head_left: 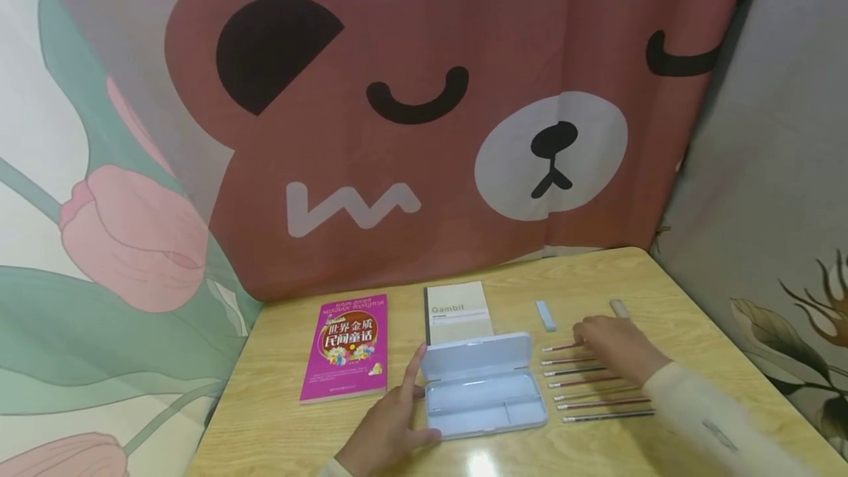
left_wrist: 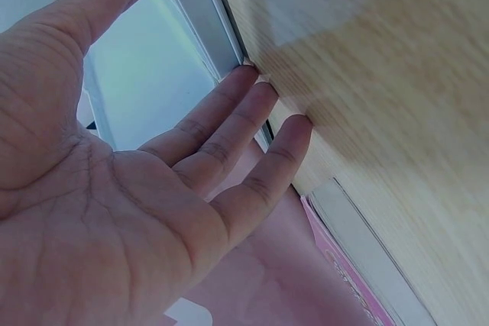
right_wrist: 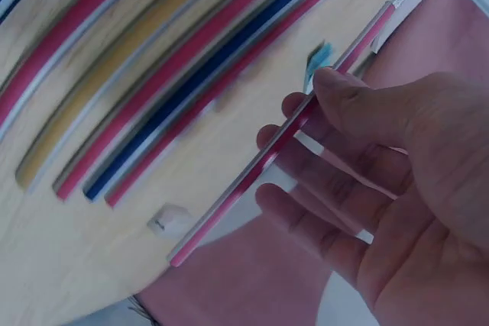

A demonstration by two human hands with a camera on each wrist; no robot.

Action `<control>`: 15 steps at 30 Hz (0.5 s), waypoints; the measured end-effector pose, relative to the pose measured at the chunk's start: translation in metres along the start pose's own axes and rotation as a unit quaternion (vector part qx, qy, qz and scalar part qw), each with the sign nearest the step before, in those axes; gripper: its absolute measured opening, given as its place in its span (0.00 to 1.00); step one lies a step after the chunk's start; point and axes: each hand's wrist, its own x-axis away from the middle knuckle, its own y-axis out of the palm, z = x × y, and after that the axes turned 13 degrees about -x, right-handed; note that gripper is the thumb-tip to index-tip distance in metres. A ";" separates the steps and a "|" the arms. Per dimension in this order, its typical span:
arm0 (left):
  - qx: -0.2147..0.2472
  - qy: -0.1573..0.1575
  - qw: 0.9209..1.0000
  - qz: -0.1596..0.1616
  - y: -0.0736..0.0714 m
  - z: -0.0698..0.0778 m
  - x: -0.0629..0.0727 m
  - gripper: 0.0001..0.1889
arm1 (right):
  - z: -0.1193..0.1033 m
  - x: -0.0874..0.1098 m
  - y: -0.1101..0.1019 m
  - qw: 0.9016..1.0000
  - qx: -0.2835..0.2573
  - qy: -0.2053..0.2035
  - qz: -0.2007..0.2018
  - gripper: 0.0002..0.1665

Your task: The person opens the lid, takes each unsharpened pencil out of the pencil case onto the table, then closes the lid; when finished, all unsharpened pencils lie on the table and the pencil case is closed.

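A pale blue pencil case (head_left: 486, 433) lies with its lid (head_left: 477, 359) raised, and its compartments show. My left hand (head_left: 387, 425) rests against its left side, thumb by the front corner; the left wrist view shows the hand's extended fingers (left_wrist: 260, 181) touching the case's edge near the tabletop. To the right, my right hand (head_left: 616, 344) pinches a red-and-silver striped pencil (right_wrist: 229, 198) between thumb and fingers. Below that hand lie several more striped pencils in a row, among them a blue one (right_wrist: 206, 85) and a yellow one (right_wrist: 114, 62).
A magenta book (head_left: 344, 348) lies left of the case. Behind the lid is a notebook (head_left: 457, 311) marked Gambit. A slim light blue item (head_left: 545, 316) and a small beige block (head_left: 619, 308) lie farther back on the wooden table (head_left: 265, 418). A bear-print cloth (head_left: 397, 153) hangs behind.
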 end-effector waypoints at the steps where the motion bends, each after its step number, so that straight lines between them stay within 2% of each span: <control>1: 0.001 -0.001 1.000 -0.001 0.000 0.000 0.000 0.74 | 0.000 -0.001 0.002 1.000 -0.006 0.006 -0.005 0.13; 6: 0.006 -0.010 1.000 -0.004 -0.001 0.000 -0.001 0.74 | 0.000 -0.006 0.010 0.999 -0.033 0.027 -0.021 0.08; 15: -0.002 -0.011 1.000 -0.003 -0.001 0.002 0.000 0.74 | 0.006 -0.007 0.020 0.999 -0.043 0.008 -0.013 0.11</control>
